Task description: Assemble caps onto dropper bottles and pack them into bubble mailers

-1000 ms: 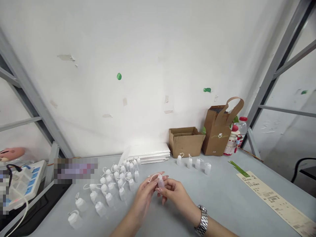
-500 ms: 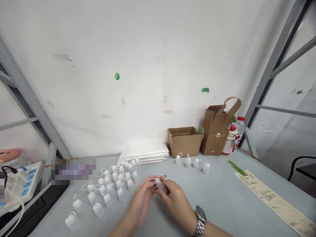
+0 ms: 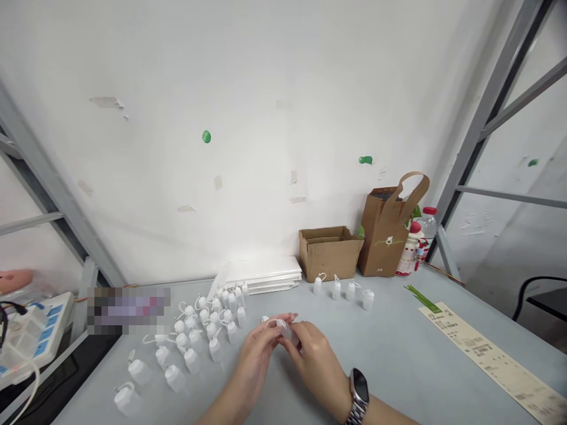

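Near the middle of the table, both hands meet around a small translucent squeeze bottle (image 3: pixel 289 334) with a white strapped cap. My right hand (image 3: pixel 312 353) is closed on the bottle's body and wears a metal-band watch at the wrist. At the cap end, the fingers of my left hand (image 3: pixel 257 354) are closed, thumb near the white strap. A white bit, perhaps another cap (image 3: pixel 264 319), shows behind my left fingers. Left of the hands stand several similar small bottles (image 3: pixel 190 359) in loose rows. Several more bottles (image 3: pixel 336 290) stand in a line farther back on the right.
A stack of white envelopes (image 3: pixel 261 276) lies against the wall beside an open cardboard box (image 3: pixel 331 260). To its right are a brown paper bag (image 3: pixel 383 245) and a red-capped bottle (image 3: pixel 427 223). A printed paper strip (image 3: pixel 482 348) lies at right; a power strip (image 3: pixel 48 330) is at left.
My left fingers have shifted slightly over the bottle's cap, and a white bit now shows behind them. The view has moved a little; the standing bottles stay put.
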Available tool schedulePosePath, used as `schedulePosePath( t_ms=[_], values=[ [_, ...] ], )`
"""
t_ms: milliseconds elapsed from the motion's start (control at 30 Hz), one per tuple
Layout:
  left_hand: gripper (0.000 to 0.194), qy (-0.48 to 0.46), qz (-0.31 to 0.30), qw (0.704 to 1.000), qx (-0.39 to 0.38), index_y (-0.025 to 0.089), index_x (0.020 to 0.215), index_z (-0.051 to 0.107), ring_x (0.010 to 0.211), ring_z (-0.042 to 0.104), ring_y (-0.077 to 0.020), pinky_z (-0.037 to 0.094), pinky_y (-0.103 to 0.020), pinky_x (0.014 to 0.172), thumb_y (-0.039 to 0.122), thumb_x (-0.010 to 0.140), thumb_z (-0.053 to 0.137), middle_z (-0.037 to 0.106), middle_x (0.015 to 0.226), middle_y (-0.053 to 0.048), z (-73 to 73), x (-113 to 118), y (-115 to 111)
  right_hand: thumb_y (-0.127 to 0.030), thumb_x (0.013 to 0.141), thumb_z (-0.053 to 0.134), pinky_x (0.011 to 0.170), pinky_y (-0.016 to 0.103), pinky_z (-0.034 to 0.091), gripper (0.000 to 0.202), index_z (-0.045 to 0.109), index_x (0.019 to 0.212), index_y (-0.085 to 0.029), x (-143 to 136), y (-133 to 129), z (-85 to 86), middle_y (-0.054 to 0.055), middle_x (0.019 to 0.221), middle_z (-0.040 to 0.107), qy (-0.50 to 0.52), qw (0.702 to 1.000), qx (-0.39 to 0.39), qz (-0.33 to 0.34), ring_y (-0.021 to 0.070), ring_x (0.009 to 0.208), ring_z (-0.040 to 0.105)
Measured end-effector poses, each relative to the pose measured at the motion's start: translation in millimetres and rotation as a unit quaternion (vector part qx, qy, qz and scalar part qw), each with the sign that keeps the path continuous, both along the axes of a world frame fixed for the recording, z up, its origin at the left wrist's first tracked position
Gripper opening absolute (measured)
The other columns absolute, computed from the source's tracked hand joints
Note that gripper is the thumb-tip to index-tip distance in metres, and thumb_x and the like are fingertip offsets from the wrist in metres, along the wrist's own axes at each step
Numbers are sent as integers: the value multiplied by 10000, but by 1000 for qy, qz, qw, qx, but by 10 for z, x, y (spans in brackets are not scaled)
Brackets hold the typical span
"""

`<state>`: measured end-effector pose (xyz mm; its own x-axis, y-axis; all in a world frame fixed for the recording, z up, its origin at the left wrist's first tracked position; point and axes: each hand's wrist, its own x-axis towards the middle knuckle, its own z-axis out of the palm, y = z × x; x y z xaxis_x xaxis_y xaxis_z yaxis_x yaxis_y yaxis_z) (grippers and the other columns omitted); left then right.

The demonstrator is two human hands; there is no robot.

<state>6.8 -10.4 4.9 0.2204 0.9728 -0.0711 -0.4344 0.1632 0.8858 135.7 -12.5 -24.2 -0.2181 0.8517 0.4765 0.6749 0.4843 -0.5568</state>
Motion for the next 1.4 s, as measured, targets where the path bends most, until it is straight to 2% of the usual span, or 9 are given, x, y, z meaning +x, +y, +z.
schedulePosePath(
  t_ms=[133,267,400,567,733,967,1167,1400],
  values=[
    [266,11,14,1000,-9,152,944,693,1175,458,-273,319,-380,996,259,726,586,654,1097,-101,-47,18,-10,-168,809,532,664,287,444,55,585,823,-166,1,4,45,64,790,636,19,999,-29,-3,194,739,583],
    [267,-8,13,1000,-23,144,934,695,1165,467,-277,327,-380,982,254,730,564,664,1076,-106,-93,18,7,-215,774,563,556,234,387,112,601,679,-168,-8,31,128,2,631,602,106,983,-150,11,138,582,525],
    [272,-51,-8,997,-59,130,934,691,1118,505,-276,345,-377,949,238,725,552,675,1044,-112,-121,6,48,-268,714,606,488,221,351,169,581,595,-151,-25,79,169,-36,507,532,236,931,-275,42,104,484,468],
    [291,-82,-30,992,-93,109,954,671,1048,545,-258,377,-356,881,244,759,503,680,1007,-113,-141,-14,86,-468,600,683,468,228,364,347,587,578,-136,-33,121,194,-26,491,548,349,860,-356,109,95,448,468],
    [309,-111,-49,985,-125,101,974,652,978,568,-233,406,-328,804,203,753,462,684,958,-108,-140,-34,101,-521,518,727,468,234,373,429,584,558,-118,-16,142,202,-8,504,569,393,820,-390,141,85,426,473],
    [276,-139,-46,979,-144,103,932,658,891,592,-217,446,-314,718,161,752,458,691,872,-102,-92,-25,82,-471,554,740,503,225,352,392,578,552,-114,24,125,255,-1,525,575,433,771,-421,200,75,453,475],
    [260,-152,-46,976,-151,96,898,672,876,592,-196,443,-291,753,158,750,468,689,840,-95,-77,-48,77,-490,578,721,521,221,340,397,569,544,-125,48,102,327,-10,528,566,440,756,-421,238,72,471,466],
    [341,-159,-61,973,-155,112,1057,609,662,575,-144,434,-263,574,173,743,492,658,863,-72,-7,-37,54,-468,634,701,503,208,320,369,616,605,-110,73,110,310,7,571,578,446,729,-439,276,73,489,474]
  ],
)
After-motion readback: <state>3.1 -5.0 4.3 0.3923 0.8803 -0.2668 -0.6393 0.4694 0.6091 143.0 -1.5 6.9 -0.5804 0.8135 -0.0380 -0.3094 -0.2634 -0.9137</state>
